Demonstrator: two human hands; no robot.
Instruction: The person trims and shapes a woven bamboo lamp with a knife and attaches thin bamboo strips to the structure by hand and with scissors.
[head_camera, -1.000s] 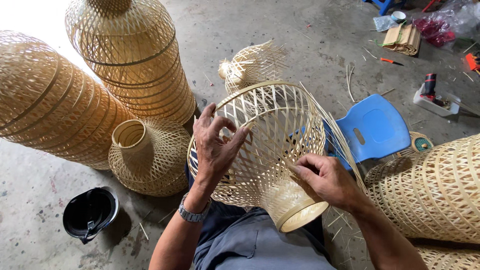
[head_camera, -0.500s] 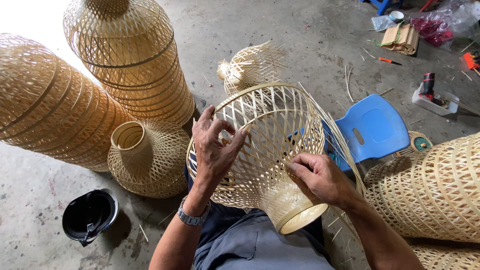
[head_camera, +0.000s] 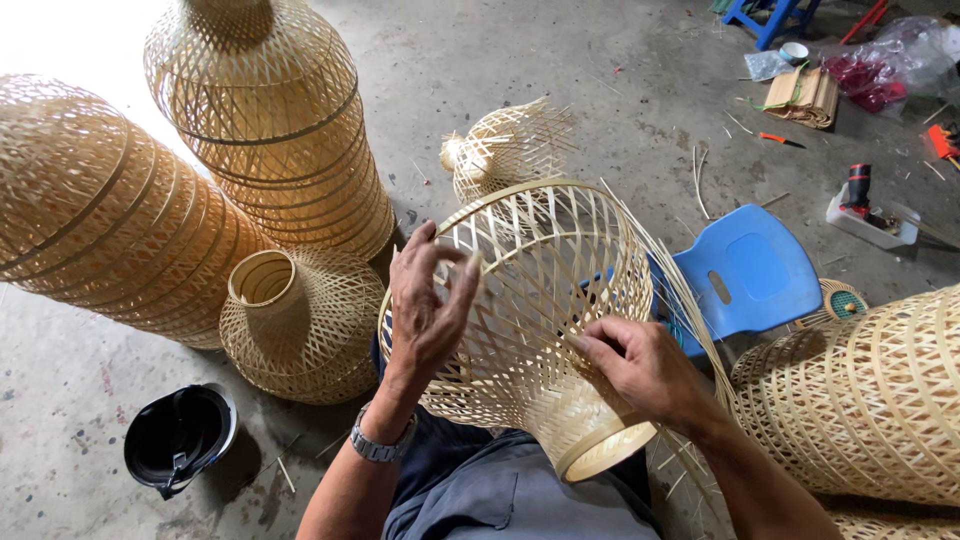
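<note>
Head view: a grey, stained concrete floor (head_camera: 560, 70) strewn with thin bamboo slivers. The woven bamboo lampshade (head_camera: 540, 300) lies across the person's lap. The left hand (head_camera: 425, 310) rests on its lattice, fingers spread, gripping nothing; the right hand (head_camera: 640, 365) pinches the weave near the narrow neck. Stacked finished shades (head_camera: 270, 120) stand behind, a blue plastic stool (head_camera: 750, 275) just beside, a black helmet (head_camera: 178, 438) lower left.

Pale straw lattice-weave basket (head_camera: 540, 300); golden banded lampshades (head_camera: 270, 120); blue plastic stool (head_camera: 750, 275); black helmet (head_camera: 180, 440); grey floor (head_camera: 600, 70)
</note>
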